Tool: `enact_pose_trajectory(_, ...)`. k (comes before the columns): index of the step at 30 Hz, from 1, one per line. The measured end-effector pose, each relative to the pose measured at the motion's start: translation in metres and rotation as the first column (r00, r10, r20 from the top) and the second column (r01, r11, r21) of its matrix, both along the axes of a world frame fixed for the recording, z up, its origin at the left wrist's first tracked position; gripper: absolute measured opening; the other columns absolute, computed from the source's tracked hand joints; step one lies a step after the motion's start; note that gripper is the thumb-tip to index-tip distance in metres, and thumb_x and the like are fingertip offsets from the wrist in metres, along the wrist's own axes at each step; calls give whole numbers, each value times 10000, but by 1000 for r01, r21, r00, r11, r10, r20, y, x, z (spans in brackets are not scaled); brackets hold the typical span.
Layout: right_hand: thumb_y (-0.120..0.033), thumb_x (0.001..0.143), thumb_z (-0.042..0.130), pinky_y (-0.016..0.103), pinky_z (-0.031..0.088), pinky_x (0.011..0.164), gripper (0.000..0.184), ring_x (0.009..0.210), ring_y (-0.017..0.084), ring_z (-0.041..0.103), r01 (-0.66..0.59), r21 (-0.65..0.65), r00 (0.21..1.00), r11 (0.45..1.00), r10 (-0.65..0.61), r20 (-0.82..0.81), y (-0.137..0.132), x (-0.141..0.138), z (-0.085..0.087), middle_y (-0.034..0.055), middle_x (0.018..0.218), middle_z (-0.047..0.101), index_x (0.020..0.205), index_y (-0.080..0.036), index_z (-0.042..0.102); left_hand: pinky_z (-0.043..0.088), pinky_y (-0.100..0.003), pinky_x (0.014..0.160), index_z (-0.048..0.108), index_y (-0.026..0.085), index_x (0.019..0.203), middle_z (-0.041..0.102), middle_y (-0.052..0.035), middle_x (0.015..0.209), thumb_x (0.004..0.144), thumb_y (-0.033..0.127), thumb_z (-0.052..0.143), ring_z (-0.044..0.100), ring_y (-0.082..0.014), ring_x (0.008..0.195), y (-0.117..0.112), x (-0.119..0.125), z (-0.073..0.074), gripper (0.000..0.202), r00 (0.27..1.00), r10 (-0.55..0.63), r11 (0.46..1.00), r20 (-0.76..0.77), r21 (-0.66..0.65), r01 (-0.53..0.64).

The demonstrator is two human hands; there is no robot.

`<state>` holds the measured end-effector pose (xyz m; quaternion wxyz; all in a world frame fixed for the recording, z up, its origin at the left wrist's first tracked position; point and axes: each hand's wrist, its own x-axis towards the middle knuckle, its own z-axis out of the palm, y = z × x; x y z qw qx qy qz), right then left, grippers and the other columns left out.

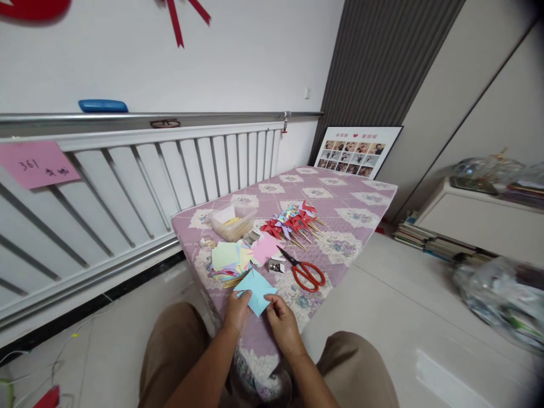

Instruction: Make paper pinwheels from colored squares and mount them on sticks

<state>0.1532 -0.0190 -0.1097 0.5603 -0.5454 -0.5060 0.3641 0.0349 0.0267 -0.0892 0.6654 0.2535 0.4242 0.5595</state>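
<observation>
A light blue paper square (256, 289) lies at the near edge of a low table with a purple patterned cloth (340, 198). My left hand (237, 312) pinches its left corner. My right hand (281, 321) pinches its near right edge. Just beyond the sheet lie a stack of coloured paper squares (232, 256), a pink sheet (266, 247), red-handled scissors (306, 272) and a small silver clip (276, 266). Farther back are several finished paper pinwheels on sticks (291, 222) and a clear plastic box (233, 221).
A white radiator (140, 181) runs along the wall on the left, with a pink note (37, 163) stuck on it. A framed photo collage (357, 150) leans at the table's far end. Stacked books (433, 241), a cabinet and a plastic bag (501, 294) sit at right. My knees flank the table.
</observation>
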Motion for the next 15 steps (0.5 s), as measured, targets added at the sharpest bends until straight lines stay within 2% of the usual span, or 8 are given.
enact_pose_trajectory(3, -309, 827, 509, 290, 499, 643, 236, 666, 184, 611, -7, 1, 1000, 1000, 7, -24, 2, 0, -1, 15, 763, 685, 978, -186, 644, 494, -278, 585, 639, 135, 828, 682, -17, 698, 544, 336, 791, 618, -153, 587, 0, 0, -4, 380, 1000, 9, 1000, 15, 19, -9)
enact_pose_trajectory(8, -305, 827, 525, 307, 511, 715, 208, 748, 199, 638, -32, 17, 999, 999, 33, -42, 0, 1, 2, 25, 811, 704, 947, -193, 652, 518, -313, 714, 660, 134, 957, 728, -79, 888, 601, 391, 788, 669, -202, 756, 2, -3, -11, 457, 1000, -5, 998, 1, 69, 5)
enact_pose_trajectory(15, -290, 812, 539, 303, 512, 706, 192, 733, 200, 635, -30, 10, 999, 999, 31, -45, 1, 0, 2, 25, 797, 692, 936, -202, 655, 525, -334, 748, 670, 141, 1011, 736, -91, 940, 626, 387, 776, 675, -226, 803, 8, -2, -28, 468, 994, -17, 995, -105, 94, 27)
